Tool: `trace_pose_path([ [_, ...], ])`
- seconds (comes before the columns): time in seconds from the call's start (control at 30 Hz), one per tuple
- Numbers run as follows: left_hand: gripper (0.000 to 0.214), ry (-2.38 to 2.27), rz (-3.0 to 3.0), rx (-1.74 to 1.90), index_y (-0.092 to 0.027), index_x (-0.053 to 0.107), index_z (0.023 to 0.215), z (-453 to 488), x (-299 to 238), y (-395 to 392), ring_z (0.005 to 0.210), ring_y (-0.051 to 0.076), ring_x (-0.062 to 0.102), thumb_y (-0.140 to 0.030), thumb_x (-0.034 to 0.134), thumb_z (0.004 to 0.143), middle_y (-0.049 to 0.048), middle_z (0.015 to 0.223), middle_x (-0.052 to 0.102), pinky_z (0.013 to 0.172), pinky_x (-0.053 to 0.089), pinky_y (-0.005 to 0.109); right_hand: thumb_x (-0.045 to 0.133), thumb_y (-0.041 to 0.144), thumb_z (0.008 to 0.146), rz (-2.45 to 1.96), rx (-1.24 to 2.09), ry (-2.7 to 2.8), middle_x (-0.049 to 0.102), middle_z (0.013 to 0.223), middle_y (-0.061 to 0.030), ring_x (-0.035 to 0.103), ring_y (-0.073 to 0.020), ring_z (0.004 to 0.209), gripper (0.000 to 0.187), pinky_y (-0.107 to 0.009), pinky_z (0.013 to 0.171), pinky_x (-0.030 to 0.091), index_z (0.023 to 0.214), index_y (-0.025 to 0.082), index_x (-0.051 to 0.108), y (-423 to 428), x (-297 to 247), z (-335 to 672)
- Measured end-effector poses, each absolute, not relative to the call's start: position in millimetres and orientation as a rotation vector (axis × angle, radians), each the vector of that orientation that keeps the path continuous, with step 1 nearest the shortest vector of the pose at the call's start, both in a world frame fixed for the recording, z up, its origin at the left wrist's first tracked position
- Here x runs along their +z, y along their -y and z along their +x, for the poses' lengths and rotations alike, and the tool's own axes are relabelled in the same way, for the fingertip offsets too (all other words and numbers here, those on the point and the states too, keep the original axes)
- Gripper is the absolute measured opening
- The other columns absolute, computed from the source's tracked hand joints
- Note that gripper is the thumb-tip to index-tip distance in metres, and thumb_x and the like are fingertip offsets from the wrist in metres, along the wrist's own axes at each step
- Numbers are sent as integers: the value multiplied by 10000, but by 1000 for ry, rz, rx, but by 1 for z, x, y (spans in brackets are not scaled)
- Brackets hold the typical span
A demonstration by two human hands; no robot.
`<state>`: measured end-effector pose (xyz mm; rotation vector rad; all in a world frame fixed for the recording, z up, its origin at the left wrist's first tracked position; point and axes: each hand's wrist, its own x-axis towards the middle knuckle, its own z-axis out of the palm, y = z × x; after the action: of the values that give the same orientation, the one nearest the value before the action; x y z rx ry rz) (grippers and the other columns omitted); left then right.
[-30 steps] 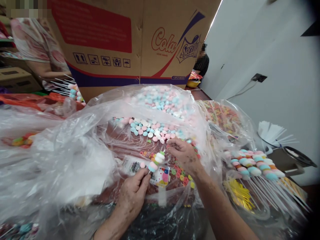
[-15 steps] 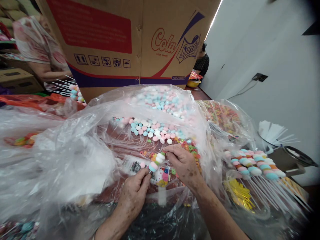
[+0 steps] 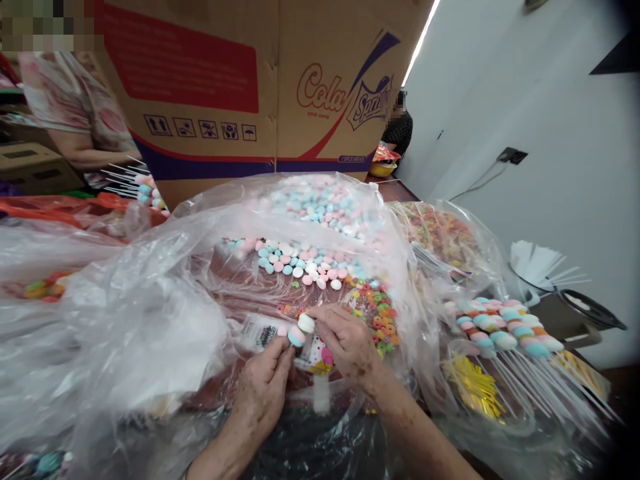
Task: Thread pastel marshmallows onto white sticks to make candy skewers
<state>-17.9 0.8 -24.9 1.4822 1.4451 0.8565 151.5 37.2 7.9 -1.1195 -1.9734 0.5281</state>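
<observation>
My left hand (image 3: 263, 383) is closed with thumb and forefinger pinched at the lower end of a candy skewer (image 3: 299, 330). White, pink and pale blue pieces show on it, tilted up to the right. My right hand (image 3: 347, 340) closes its fingers round the skewer's upper end, hiding the pieces there. Under both hands lies a printed plastic packet (image 3: 260, 331). Just beyond, pastel candies (image 3: 300, 260) spill from a clear plastic bag (image 3: 215, 217). Small coloured ring candies (image 3: 384, 323) are scattered right of my right hand.
A large cardboard box (image 3: 210, 80) stands behind the bag. Finished candy skewers (image 3: 510, 327) lie at right, near gold twist ties (image 3: 475, 387) and a container of white sticks (image 3: 535, 267). Crumpled plastic (image 3: 140, 327) covers the left. Two people are beyond the box.
My right hand has moved left and slightly down along the skewer, and its fingers now cover the coloured pieces at the top. My left hand keeps its pinch. The view has shifted slightly.
</observation>
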Motion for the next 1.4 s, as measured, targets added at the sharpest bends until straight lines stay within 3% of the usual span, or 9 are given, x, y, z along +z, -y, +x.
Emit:
trace_pose_path([
  [0.13, 302, -1466, 1429, 905, -241, 472, 680, -19, -25, 0, 534, 164, 473, -462, 404, 875, -49, 547, 496, 552, 338, 257, 484, 238, 926, -1086, 666, 1948, 739, 1073, -52, 685, -181, 973, 299, -303, 882, 533, 1125, 234, 707, -43, 13, 158],
  [0.23, 309, -1460, 1416, 907, -240, 481, 688, -20, -26, 0, 538, 167, 482, -472, 397, 874, -45, 548, 505, 560, 348, 260, 444, 299, 948, -1337, 711, 1709, 751, 970, -45, 700, -174, 814, 326, -294, 739, 547, 1175, 205, 658, -62, 21, 173],
  [0.4, 308, -1442, 1436, 906, -244, 469, 688, -21, -26, 0, 562, 176, 502, -478, 391, 874, -43, 562, 491, 583, 363, 271, 454, 223, 934, -1961, 256, 2045, 722, 942, -70, 653, -194, 837, 244, -282, 744, 462, 971, 188, 693, -104, 29, 182],
  [0.53, 304, -1413, 1432, 890, -244, 469, 701, -22, -28, 1, 570, 183, 526, -470, 377, 883, -42, 560, 500, 590, 371, 276, 472, 128, 900, -2136, 95, 2251, 681, 1103, -138, 628, -234, 986, 251, -296, 784, 428, 1057, 160, 666, -113, 22, 170],
  [0.77, 306, -1409, 1437, 901, -238, 488, 700, -24, -29, 1, 563, 174, 512, -453, 386, 892, -44, 561, 500, 587, 361, 271, 458, 125, 889, -2048, 0, 2225, 658, 1108, -111, 603, -225, 989, 299, -289, 783, 421, 1141, 176, 611, -115, 13, 165],
  [0.97, 315, -1445, 1417, 910, -232, 506, 709, -22, -28, 1, 560, 169, 480, -471, 402, 885, -44, 567, 485, 569, 346, 269, 458, 99, 882, -1586, 84, 2516, 653, 992, -80, 572, -220, 990, 275, -293, 850, 413, 982, 214, 687, -118, 10, 168],
  [1.1, 311, -1409, 1394, 956, -231, 499, 720, -23, -30, 1, 545, 158, 464, -470, 403, 894, -52, 558, 476, 555, 346, 259, 459, 150, 884, -1653, 170, 2170, 658, 1013, -83, 577, -205, 911, 241, -288, 798, 417, 1041, 184, 639, -117, 13, 175],
  [1.23, 315, -1413, 1369, 962, -234, 485, 709, -24, -34, 2, 483, 134, 389, -476, 413, 897, -73, 533, 423, 487, 288, 245, 476, 196, 883, -1687, 283, 2100, 658, 892, -36, 561, -180, 778, 158, -268, 702, 396, 955, 198, 616, -118, 10, 172],
  [1.4, 313, -1408, 1363, 965, -230, 498, 729, -23, -38, 2, 469, 125, 369, -475, 418, 907, -76, 549, 427, 468, 276, 238, 481, 171, 907, -1682, 217, 2274, 665, 960, -75, 579, -202, 893, 142, -283, 783, 407, 943, 171, 619, -120, 3, 158],
])
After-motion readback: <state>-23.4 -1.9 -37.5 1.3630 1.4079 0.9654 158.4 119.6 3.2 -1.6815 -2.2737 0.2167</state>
